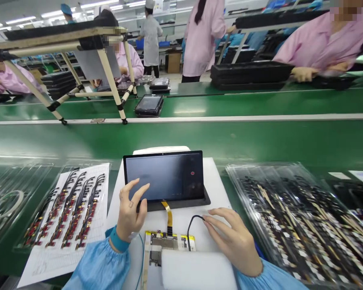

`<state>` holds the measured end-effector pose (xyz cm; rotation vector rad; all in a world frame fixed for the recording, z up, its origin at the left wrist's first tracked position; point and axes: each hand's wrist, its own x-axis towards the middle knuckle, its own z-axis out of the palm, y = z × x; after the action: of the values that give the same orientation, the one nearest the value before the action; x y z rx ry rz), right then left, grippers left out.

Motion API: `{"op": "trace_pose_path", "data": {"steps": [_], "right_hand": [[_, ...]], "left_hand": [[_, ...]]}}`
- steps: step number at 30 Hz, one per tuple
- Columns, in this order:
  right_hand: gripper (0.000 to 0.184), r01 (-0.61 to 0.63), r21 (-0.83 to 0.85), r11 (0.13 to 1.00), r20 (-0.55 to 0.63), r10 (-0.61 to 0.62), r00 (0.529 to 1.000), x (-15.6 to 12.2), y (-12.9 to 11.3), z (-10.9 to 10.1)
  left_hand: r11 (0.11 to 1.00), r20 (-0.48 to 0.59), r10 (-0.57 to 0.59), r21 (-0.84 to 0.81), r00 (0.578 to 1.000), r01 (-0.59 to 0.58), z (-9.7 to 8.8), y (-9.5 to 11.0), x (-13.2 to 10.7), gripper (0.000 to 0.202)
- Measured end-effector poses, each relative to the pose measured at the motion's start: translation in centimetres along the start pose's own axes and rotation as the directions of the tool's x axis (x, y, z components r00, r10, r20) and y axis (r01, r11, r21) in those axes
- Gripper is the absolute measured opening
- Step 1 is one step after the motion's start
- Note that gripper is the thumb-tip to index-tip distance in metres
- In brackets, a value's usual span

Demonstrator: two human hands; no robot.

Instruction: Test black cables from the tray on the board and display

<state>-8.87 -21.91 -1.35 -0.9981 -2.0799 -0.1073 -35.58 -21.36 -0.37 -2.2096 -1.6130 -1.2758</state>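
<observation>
A tablet screen point(163, 177) leans upright on a white foam stand, lit, with a small red mark at its right side. In front of its lower left part is my left hand point(131, 211), fingers spread and holding nothing; I cannot tell whether a fingertip touches the glass. My right hand point(232, 237) pinches the end of a thin black cable point(191, 221) between thumb and fingers. That cable curves down to a circuit board point(163, 243) with yellow edges. An orange flex ribbon point(168, 215) joins screen and board. A white foam block point(196, 270) covers part of the board.
Clear trays of small cable parts flank the work: a right tray point(293, 225) and red-and-black parts point(75, 209) over a paper sheet point(51, 262) at left. Beyond the white strip point(181, 119) stand stacked tablets point(149, 105), a pipe-frame rack point(109, 76) and co-workers in pink.
</observation>
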Motion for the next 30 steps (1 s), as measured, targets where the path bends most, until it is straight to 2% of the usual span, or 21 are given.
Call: {"op": "trace_pose_path", "data": {"steps": [3, 7, 10, 12, 15, 20, 25, 30], "right_hand": [[0.012, -0.003, 0.001, 1.0, -0.018, 0.003, 1.0, 0.2, 0.1, 0.2], [0.013, 0.0, 0.009, 1.0, -0.045, 0.001, 0.999, 0.4, 0.2, 0.3], [0.013, -0.004, 0.021, 1.0, -0.05, 0.005, 0.999, 0.4, 0.2, 0.4], [0.013, -0.014, 0.029, 0.999, -0.049, 0.015, 0.999, 0.3, 0.3, 0.5], [0.014, -0.045, 0.038, 0.998, -0.04, 0.047, 0.998, 0.2, 0.3, 0.8], [0.015, -0.095, 0.058, 0.994, -0.029, 0.096, 0.995, 0.2, 0.1, 0.9], [0.016, -0.105, 0.088, 0.991, -0.017, 0.107, 0.994, 0.3, 0.0, 0.9], [0.017, -0.105, 0.094, 0.99, -0.018, 0.107, 0.994, 0.3, 0.1, 0.9]], "left_hand": [[0.999, -0.007, 0.043, 0.013, 0.999, -0.043, -0.1, 0.9, 0.6, 0.037], [0.977, 0.006, 0.177, 0.12, 0.984, -0.177, 0.3, 3.7, 2.4, 0.04], [0.94, 0.079, 0.256, 0.21, 0.964, -0.267, 1.4, 5.8, 3.9, 0.038], [0.927, 0.148, 0.253, 0.245, 0.956, -0.283, 2.5, 6.8, 4.8, 0.036], [0.93, 0.207, 0.197, 0.27, 0.959, -0.249, 4.3, 7.5, 5.7, 0.038], [0.931, 0.213, 0.083, 0.331, 0.973, -0.152, 6.6, 7.5, 6.2, 0.04], [0.942, 0.17, 0.023, 0.327, 0.985, -0.078, 7.7, 7.7, 6.8, 0.044], [0.938, 0.166, 0.024, 0.337, 0.986, -0.08, 8.2, 7.9, 6.7, 0.045]]}}
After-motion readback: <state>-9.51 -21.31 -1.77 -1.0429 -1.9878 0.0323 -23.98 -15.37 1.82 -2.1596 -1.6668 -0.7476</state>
